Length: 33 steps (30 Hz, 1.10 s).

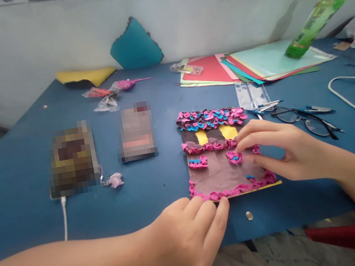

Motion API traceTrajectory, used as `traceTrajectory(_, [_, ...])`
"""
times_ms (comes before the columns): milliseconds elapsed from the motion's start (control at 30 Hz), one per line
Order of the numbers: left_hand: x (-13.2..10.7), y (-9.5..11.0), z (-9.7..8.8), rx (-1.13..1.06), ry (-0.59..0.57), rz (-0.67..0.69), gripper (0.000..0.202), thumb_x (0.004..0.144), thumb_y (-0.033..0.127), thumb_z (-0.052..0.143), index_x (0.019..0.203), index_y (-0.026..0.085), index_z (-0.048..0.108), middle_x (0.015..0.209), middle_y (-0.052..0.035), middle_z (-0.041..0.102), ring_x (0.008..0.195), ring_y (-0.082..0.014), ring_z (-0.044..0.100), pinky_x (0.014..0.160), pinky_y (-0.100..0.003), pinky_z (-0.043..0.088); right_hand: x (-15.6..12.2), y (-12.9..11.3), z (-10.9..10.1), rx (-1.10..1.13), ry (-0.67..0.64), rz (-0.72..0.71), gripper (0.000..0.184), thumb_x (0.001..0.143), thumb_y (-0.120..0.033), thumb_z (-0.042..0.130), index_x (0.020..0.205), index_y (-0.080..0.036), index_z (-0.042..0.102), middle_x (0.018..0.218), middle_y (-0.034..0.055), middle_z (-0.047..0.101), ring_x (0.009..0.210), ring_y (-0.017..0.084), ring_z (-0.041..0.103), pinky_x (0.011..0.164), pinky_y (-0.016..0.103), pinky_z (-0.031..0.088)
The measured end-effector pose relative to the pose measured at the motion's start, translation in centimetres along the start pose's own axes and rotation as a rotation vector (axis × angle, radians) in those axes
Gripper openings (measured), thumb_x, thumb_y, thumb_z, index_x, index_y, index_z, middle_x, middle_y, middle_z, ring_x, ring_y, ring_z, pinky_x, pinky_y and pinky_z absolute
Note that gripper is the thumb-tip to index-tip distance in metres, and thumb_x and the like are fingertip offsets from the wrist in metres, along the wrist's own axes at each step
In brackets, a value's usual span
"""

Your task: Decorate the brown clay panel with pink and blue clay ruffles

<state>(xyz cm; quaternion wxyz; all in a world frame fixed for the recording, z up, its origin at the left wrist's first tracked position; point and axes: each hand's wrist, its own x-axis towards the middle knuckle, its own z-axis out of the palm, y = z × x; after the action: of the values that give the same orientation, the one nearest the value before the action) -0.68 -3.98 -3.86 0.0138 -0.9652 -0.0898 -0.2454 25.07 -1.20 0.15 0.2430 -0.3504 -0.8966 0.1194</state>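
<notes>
A brown panel (216, 172) lies flat on the blue table, with pink and blue clay petals (212, 117) massed along its far end. Ruffled pink clay runs across its middle and near edge, and two yellow patches (229, 132) show between dark ones. Small pink frames with blue bits, one a clay frame (235, 157), sit on the brown part. My left hand (191, 235) is closed, its curled fingers at the panel's near edge. Over the panel's right side is my right hand (278, 148), thumb and index finger apart, index tip by the middle ruffle.
Two blurred phone-like objects, one a grey slab (136, 133), lie left of the panel. Eyeglasses (307, 118), pen-like tools and a clear case (253, 94) lie to the right. Coloured sheets (271, 63) and a tilted green bottle (323, 11) are behind. A round metal disc (249, 216) lies in front.
</notes>
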Motion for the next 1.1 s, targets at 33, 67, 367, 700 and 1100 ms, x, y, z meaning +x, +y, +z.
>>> traceTrajectory(33, [0.0,0.0,0.0,-0.001,-0.003,-0.001,0.038,0.089,0.009,0.026,0.111,-0.004,0.055,0.066,-0.0106,0.061,0.051,-0.0162,0.052,0.042,-0.028,0.040,0.0,0.0,0.0,-0.038,0.001,-0.041,0.015,0.084,-0.009,0.051,0.092,-0.018,0.060,0.088,0.0074,0.063,0.079,0.015,0.058,0.069,0.027,0.050])
traceTrajectory(67, [0.0,0.0,0.1,-0.002,-0.003,-0.003,0.038,0.089,0.009,0.026,0.111,-0.004,0.055,0.066,-0.0105,0.061,0.051,-0.0160,0.052,0.043,-0.028,0.041,0.0,0.1,0.0,-0.092,0.010,-0.082,0.021,0.082,-0.004,0.048,0.091,-0.018,0.061,0.088,0.0078,0.064,0.078,0.015,0.058,0.068,0.028,0.050])
traceTrajectory(367, [0.1,0.0,-0.2,-0.005,-0.038,0.003,0.037,0.088,0.008,0.029,0.111,-0.004,0.055,0.066,-0.0102,0.060,0.052,-0.0163,0.053,0.045,-0.028,0.042,-0.2,0.6,0.4,-0.440,-0.022,-0.222,0.025,0.086,-0.008,0.044,0.085,-0.017,0.067,0.084,0.0089,0.067,0.081,0.018,0.060,0.066,0.030,0.051])
traceTrajectory(700, [0.0,0.0,-0.1,-0.004,-0.014,-0.012,0.037,0.089,0.008,0.028,0.110,-0.003,0.055,0.067,-0.0104,0.062,0.053,-0.0169,0.054,0.047,-0.028,0.045,-0.1,0.4,0.6,-0.438,0.023,-0.201,0.023,0.085,-0.009,0.043,0.089,-0.018,0.065,0.080,0.0072,0.068,0.073,0.017,0.061,0.063,0.030,0.052])
traceTrajectory(1100, [0.2,-0.3,-0.6,-0.307,0.177,-0.200,0.024,0.095,0.011,0.039,0.118,0.009,0.047,0.091,-0.0079,0.071,0.083,-0.0138,0.066,0.073,-0.024,0.053,-0.3,-2.3,1.7,-0.336,0.210,-0.316,0.016,0.084,-0.014,0.054,0.098,-0.018,0.061,0.073,0.0040,0.071,0.064,0.014,0.063,0.059,0.028,0.052])
